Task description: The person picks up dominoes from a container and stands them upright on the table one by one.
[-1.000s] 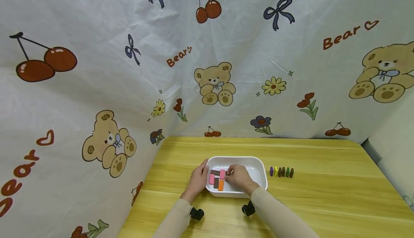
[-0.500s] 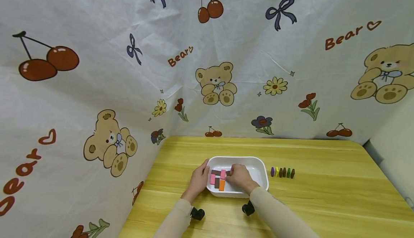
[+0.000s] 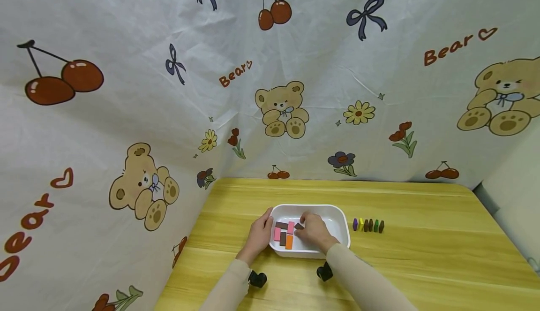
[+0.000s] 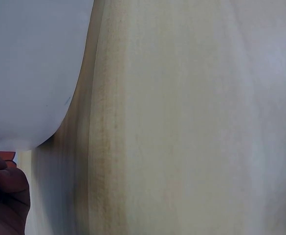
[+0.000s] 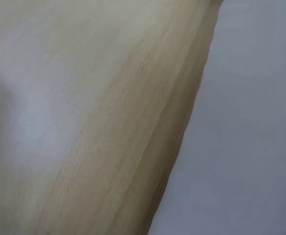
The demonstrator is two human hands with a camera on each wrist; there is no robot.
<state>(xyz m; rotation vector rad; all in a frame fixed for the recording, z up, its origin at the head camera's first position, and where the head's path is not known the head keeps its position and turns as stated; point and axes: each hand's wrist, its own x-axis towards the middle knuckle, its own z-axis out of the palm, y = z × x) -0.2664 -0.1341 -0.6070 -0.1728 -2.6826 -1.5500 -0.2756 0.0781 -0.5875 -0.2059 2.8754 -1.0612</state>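
White tray (image 3: 336, 226), one: on the wooden table (image 3: 422, 245).
Left hand (image 3: 258, 233), one: against the tray's left wall; whether its fingers curl round that wall cannot be told.
Right hand (image 3: 315, 231), one: inside the tray, thumb and forefinger pinching a slanted brown block (image 3: 299, 226) left of the tray's centre.
Pink blocks (image 3: 290, 228), two; flat brown blocks (image 3: 283, 239), two; orange block (image 3: 288, 242), one: in the tray's left part.
Row of small blocks (image 3: 371, 225), six, purple, yellow, brown and green: standing just right of the tray.
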